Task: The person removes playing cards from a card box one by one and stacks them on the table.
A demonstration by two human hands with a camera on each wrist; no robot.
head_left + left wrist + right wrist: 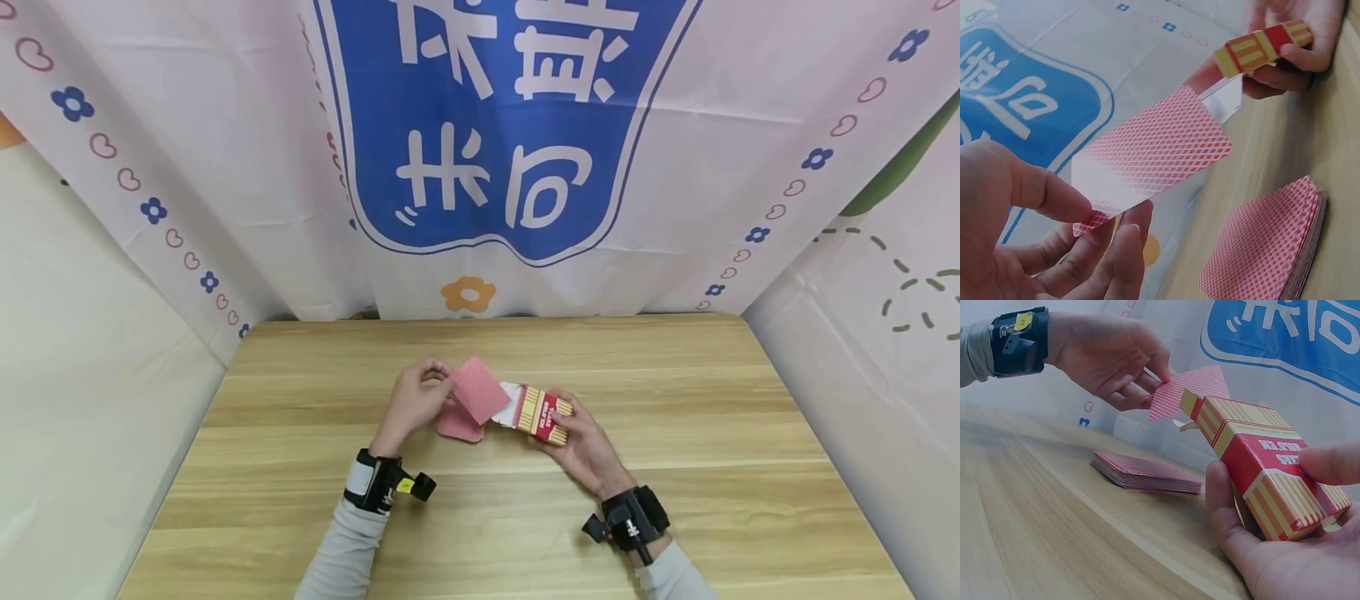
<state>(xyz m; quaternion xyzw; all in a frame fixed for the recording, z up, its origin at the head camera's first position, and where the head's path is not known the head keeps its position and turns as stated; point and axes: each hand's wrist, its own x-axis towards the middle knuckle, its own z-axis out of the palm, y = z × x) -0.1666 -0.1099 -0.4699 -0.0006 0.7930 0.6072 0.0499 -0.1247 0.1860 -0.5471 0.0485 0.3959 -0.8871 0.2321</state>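
My left hand (418, 397) pinches a red-and-white patterned playing card (480, 390) by one corner, thumb on top and fingers beneath. The card is raised above the table, its far end close to the opened flap of a card box (545, 414). In my right hand (588, 450) I grip that red and yellow striped box, thumb across its printed face, its open end turned toward the card. Below the held card lies a stack of playing cards (1144, 474), backs up, on the table. Whether the card's tip is inside the flap I cannot tell.
The wooden table (480, 533) ends at a white curtain (285, 167) with a blue printed emblem (487, 192). Pale cloth hangs at both sides. Each wrist wears a black strap with a small camera (423, 486).
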